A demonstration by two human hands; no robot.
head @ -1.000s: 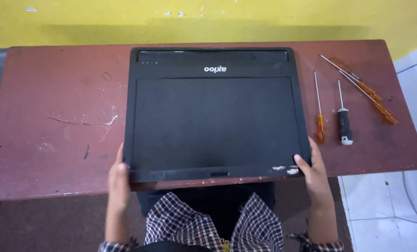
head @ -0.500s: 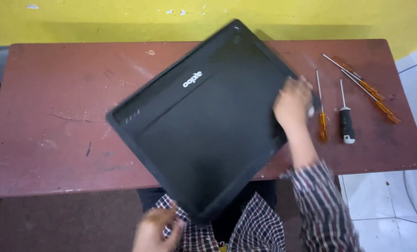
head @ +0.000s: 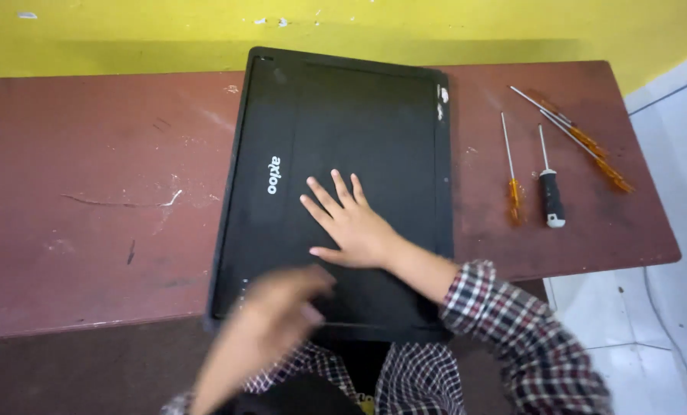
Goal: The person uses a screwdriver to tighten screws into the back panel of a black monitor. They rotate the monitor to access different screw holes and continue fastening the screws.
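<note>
A large black flat panel (head: 336, 192), much like a laptop lid or screen back, is laid on a worn reddish-brown bench (head: 90, 200), turned so that its long sides run from near to far and its near end juts out past the bench edge above the person's lap. The right hand (head: 349, 223) is pressed flat on the middle of the panel, fingers spread wide and nothing held. The left hand (head: 270, 319) is seen only as a blur at the near left corner of the panel; whether anything is gripped by it cannot be told. A slip could be judged likely: with the near end unsupported, the panel could be tipped off the bench by a downward press there, and its face could be scratched by grit on the rough top. Three orange-handled screwdrivers (head: 515, 196) and a black-handled screwdriver (head: 551, 201) are laid well apart from the panel on the right, near the bench edge, where they could be knocked off. A yellow wall (head: 128, 34) is seen beyond the bench, and pale floor tiles (head: 650, 307) on the right.
</note>
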